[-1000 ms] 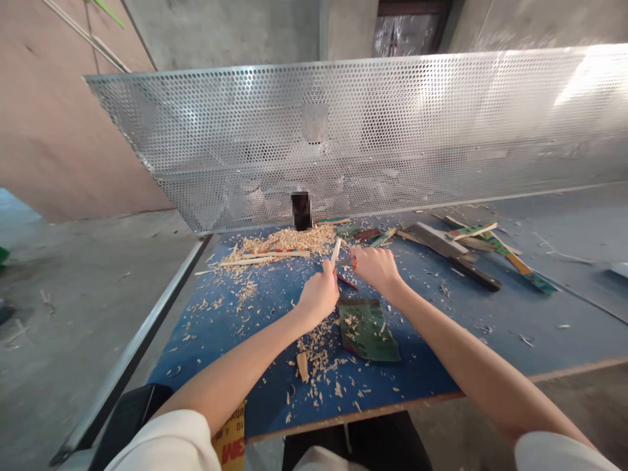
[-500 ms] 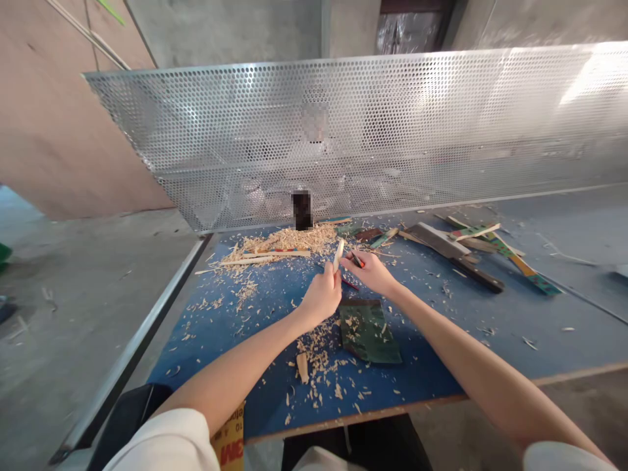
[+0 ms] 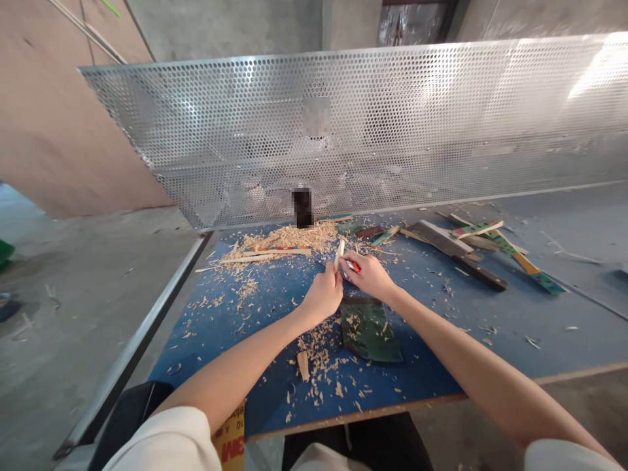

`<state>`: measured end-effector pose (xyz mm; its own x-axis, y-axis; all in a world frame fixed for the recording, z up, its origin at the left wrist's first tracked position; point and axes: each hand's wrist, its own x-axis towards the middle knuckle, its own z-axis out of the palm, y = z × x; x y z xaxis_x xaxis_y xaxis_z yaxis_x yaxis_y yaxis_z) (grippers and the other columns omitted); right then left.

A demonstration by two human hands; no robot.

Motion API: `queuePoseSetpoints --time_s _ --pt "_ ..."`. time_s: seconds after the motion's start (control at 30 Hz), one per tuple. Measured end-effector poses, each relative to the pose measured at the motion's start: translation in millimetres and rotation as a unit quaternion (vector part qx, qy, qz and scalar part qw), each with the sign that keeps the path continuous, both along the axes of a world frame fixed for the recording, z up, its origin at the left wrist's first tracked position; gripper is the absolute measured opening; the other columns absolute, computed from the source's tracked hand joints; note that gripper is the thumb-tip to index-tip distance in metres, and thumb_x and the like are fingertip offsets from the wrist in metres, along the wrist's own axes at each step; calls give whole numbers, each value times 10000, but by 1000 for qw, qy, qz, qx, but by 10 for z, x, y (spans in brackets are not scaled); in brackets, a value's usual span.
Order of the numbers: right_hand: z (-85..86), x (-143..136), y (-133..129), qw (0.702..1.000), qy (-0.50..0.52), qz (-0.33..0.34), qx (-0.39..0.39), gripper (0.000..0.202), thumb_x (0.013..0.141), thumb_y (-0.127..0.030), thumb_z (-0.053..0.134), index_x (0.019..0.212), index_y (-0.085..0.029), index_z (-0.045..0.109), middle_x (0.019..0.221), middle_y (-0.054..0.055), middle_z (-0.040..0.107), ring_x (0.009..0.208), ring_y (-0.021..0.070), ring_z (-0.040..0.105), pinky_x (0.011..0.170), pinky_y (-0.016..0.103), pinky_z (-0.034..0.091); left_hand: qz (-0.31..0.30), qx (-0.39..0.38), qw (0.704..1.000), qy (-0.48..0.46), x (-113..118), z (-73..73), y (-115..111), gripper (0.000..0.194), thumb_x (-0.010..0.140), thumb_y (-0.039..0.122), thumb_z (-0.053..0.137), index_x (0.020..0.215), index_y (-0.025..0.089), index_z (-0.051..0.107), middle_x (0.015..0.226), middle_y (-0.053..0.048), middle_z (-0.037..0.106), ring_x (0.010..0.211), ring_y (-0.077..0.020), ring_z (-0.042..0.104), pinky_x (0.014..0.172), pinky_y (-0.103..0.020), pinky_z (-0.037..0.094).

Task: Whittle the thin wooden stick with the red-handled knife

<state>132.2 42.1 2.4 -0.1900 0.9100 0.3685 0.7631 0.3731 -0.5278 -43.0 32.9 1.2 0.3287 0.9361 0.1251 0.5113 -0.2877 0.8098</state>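
A pale, whittled stick of wood (image 3: 340, 252) points upward out of my left hand (image 3: 322, 292), whose fingers are closed around its lower part. My right hand (image 3: 369, 273) is beside it, closed on a small knife (image 3: 356, 267) with an orange and dark handle. The blade is mostly hidden by my fingers at the stick. Just below my hands, a dark green sheet of sandpaper (image 3: 370, 333) lies on the blue tabletop (image 3: 206, 353), sprinkled with shavings. A short wood chip (image 3: 303, 365) rests left of the sheet.
A heap of wood shavings (image 3: 299, 237) with thin sticks lies at the back, before a perforated metal panel (image 3: 235, 131). To the right are a saw (image 3: 451, 252) with a dark handle and crossed, painted wood strips (image 3: 527, 265). A yellow 3M packet (image 3: 231, 438) hangs by the front edge.
My right hand has shifted and turned slightly against the stick, and the knife handle shows at a different angle. My left hand keeps hold of the stick in nearly the same place.
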Motion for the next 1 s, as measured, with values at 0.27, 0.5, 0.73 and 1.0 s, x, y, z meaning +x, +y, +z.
queuePoseSetpoints --time_s 0.27,0.5,0.73,1.0 --pt "34 -75 9 986 161 41 -3 344 981 -481 478 785 -217 579 729 -12 571 694 144 491 681 251 398 -7 -31 998 -57 22 -7 29 168 1038 356 448 918 242 478 620 4 522 468 -154 445 547 -292 251" --pt "7 -92 29 976 218 13 -1 348 936 -475 543 710 -211 565 661 -21 524 650 139 431 645 264 386 8 -25 997 -70 43 39 26 224 1020 363 483 833 240 476 685 -18 571 610 -193 533 607 -288 317" --pt "17 10 91 967 247 -58 20 360 904 -514 581 1003 -186 692 750 2 615 663 149 484 643 265 414 1 -76 989 -124 31 -7 59 298 1000 484 483 833 237 496 628 20 515 614 -182 526 607 -268 349" --pt "-48 -13 145 951 294 13 -93 453 871 -626 635 807 -181 687 540 -54 467 521 114 378 506 259 312 -29 -49 989 -133 32 6 24 293 1004 452 469 820 224 453 637 34 501 589 -142 467 594 -262 316"
